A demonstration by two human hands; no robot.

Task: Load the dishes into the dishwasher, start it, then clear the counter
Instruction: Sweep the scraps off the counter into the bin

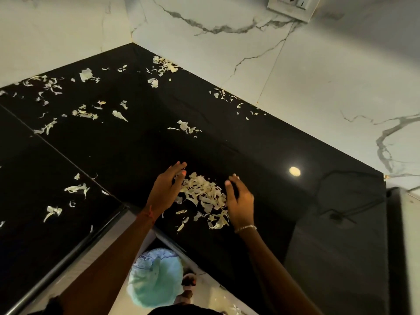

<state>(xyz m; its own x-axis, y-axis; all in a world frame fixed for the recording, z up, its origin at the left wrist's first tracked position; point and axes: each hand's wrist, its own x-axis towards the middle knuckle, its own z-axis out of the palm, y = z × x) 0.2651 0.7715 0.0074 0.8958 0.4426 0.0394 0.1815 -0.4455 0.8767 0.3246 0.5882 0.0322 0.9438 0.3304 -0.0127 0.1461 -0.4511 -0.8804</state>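
Clearing bench (136,146). Left hand (167,189), right hand (239,201) apart, uncurled, flanking peel-scrap pile (204,193). Next: scoop together; strays lie toward 10 o'clock.

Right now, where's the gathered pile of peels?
Head view, centre: the pile of peels lies on the black counter between the left hand and right hand.

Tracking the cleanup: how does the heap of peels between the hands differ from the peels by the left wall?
The heap of peels is one dense mound between the left hand and right hand; the peels by the left wall lie thinly scattered. The heap lies close in, the others far back. Both are pale shreds.
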